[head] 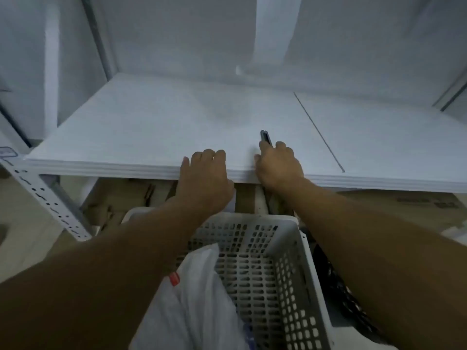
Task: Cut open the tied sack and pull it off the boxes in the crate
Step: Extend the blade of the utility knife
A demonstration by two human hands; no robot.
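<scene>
Right hand (279,164) grips a cutter (265,138) on the shelf (151,127), left hand (206,178) fingers curled empty on shelf edge, sack (192,304) in crate (290,269).

White sack (194,306): thin, crumpled plastic, slumped in near-left part of crate, red patch on upper left side, bluish contents faintly visible through lower part. Crate (290,269): grey perforated plastic, open top, standing below front edge of shelf. Boxes not discernible. Cutter (265,137): dark, slim, tip pointing away, lying on shelf.
</scene>
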